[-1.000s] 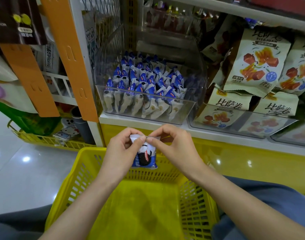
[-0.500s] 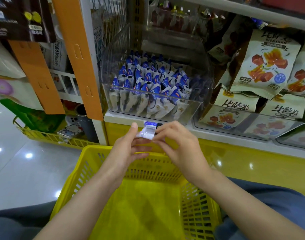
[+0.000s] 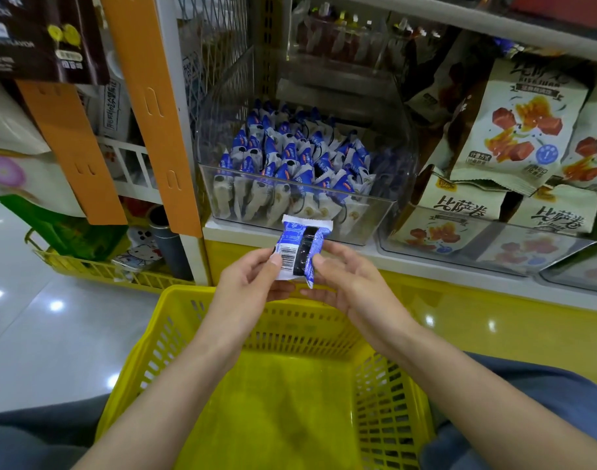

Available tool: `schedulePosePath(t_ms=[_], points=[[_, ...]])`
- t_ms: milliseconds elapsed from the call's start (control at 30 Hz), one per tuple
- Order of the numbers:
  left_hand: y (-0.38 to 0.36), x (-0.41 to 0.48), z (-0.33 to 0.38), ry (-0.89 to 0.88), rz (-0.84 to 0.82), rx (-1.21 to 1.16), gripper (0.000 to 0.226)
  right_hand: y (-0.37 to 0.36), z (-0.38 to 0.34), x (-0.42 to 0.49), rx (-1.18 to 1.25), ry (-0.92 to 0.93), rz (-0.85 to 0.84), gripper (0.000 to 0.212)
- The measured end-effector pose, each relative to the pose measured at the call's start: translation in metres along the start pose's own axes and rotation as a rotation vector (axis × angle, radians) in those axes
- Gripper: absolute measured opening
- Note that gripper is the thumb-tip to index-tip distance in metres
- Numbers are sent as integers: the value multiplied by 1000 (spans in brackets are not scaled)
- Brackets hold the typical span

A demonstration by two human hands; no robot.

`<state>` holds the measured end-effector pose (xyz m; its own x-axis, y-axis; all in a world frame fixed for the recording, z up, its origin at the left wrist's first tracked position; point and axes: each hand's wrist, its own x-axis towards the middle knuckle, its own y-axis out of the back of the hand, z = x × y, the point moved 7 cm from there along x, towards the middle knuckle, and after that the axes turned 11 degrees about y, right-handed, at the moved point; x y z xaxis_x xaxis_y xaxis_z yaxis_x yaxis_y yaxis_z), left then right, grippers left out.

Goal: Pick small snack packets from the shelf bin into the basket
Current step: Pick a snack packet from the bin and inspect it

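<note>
A small blue and white snack packet (image 3: 302, 247) is held upright between both hands, its back with a barcode facing me. My left hand (image 3: 247, 288) pinches its left edge with the thumb over the barcode. My right hand (image 3: 346, 281) holds its right edge with loosely curled fingers. The packet hangs above the far rim of the yellow basket (image 3: 283, 395), whose inside shows nothing in it. Behind, a clear shelf bin (image 3: 375, 212) holds several more of the same blue and white packets (image 3: 290, 164).
Large beige snack bags (image 3: 514, 130) fill clear trays to the right of the bin. An orange shelf upright (image 3: 154, 106) stands to the left. A second yellow basket (image 3: 97, 266) with goods sits on the glossy floor at left. Grey trouser legs flank the basket.
The packet has been turned over between the hands: its front faced me first, then it was tilted flat, and now its back with the barcode faces me, held slightly higher.
</note>
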<state>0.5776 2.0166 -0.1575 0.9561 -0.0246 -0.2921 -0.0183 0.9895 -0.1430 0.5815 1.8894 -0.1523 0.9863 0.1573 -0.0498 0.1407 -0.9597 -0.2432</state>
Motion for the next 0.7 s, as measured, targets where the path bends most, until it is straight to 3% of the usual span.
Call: schedulePosePath(t_ms=[133,267,400,567,700], points=[[2,0,4,-57,21,59,20,-4,-4,-1,-60,12,-71,30],[6,-3,14,-212,120,195,26,-4,-1,0,-124,31,-30,25],[-5,-6,12,-237,33,220,22,-5,1,0,-162,53,-19,14],[-3,-3,7,-234,35,235,25,-3,0,1,-263,117,-28,20],[2,-2,5,-269,113,426,25,-7,2,1,-268,147,-72,26]])
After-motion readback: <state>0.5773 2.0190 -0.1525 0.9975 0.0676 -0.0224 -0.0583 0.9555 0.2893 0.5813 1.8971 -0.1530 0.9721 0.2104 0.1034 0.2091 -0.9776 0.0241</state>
